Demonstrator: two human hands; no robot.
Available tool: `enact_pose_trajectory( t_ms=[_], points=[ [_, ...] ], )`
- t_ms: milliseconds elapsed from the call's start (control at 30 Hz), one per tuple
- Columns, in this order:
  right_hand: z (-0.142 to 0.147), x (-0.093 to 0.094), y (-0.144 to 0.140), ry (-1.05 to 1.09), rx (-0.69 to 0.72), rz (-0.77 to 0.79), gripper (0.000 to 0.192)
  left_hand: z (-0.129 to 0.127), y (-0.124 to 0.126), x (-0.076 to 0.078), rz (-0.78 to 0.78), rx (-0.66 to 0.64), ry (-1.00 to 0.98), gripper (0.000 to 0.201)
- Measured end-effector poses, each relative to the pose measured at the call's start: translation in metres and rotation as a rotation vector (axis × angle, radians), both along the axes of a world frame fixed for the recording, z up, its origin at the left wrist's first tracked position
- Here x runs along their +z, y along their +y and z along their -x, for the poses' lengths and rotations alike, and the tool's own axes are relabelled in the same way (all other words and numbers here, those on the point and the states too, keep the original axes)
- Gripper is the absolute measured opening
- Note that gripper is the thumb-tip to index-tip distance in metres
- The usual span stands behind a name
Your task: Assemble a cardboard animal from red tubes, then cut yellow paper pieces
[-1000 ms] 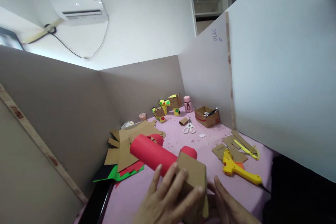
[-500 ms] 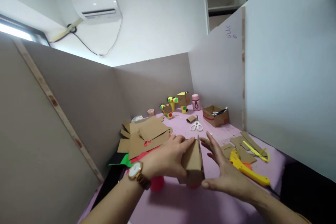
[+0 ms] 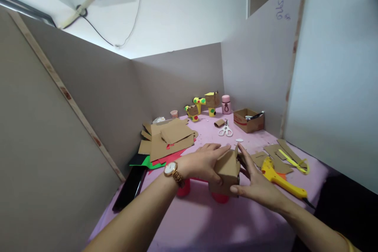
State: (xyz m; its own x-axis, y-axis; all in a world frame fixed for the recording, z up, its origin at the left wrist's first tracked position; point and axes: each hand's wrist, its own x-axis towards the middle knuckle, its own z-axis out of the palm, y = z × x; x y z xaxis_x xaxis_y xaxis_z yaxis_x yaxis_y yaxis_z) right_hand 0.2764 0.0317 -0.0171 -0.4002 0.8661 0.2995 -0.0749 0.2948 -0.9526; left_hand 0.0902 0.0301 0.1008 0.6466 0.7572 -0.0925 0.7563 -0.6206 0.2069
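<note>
A small brown cardboard box (image 3: 226, 167) rests on a red cup-like piece (image 3: 220, 197). Over its left part lies my left hand (image 3: 203, 163), the thumb on the near side and the fingers across the top, gripping it. My right hand (image 3: 255, 185) clasps the right end, thumb at the lower near corner and fingers by the upright flap. A second red piece (image 3: 183, 188) shows below my left wrist. What joins the red pieces is mostly hidden by my left hand. To the right of my right hand lies a yellow glue gun (image 3: 282, 181).
Cardboard sheets (image 3: 171, 138) are piled at left beside a black phone-like slab (image 3: 130, 189). White scissors (image 3: 225, 130) lie ahead. Farther back stand yellow spotted figures (image 3: 199, 102), a pink flask (image 3: 226, 105) and an open box (image 3: 248, 122). Cardboard scraps (image 3: 274, 155) lie at right.
My right hand, formerly apart from the box's right end, has closed in and touches it. The view has tilted downward, and the box with both hands appears farther right.
</note>
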Motion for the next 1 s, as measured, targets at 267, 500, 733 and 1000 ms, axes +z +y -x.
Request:
enact_pose_trajectory(
  t_ms=[267, 500, 733, 1000],
  points=[
    [0.008, -0.002, -0.001, -0.052, -0.011, -0.033, 0.12, 0.011, -0.012, 0.006, 0.019, 0.094, -0.062, 0.11],
    [0.003, -0.01, 0.0, -0.112, -0.068, -0.108, 0.12, 0.024, -0.082, -0.041, -0.286, 0.446, -0.853, 0.041],
    [0.013, 0.001, -0.007, -0.115, -0.123, -0.031, 0.111, 0.008, -0.099, -0.153, 0.097, 0.734, -0.886, 0.04],
    [0.017, -0.001, -0.006, -0.136, -0.225, -0.043, 0.112, -0.015, -0.072, -0.164, 0.137, 0.665, -1.017, 0.046]
  ],
)
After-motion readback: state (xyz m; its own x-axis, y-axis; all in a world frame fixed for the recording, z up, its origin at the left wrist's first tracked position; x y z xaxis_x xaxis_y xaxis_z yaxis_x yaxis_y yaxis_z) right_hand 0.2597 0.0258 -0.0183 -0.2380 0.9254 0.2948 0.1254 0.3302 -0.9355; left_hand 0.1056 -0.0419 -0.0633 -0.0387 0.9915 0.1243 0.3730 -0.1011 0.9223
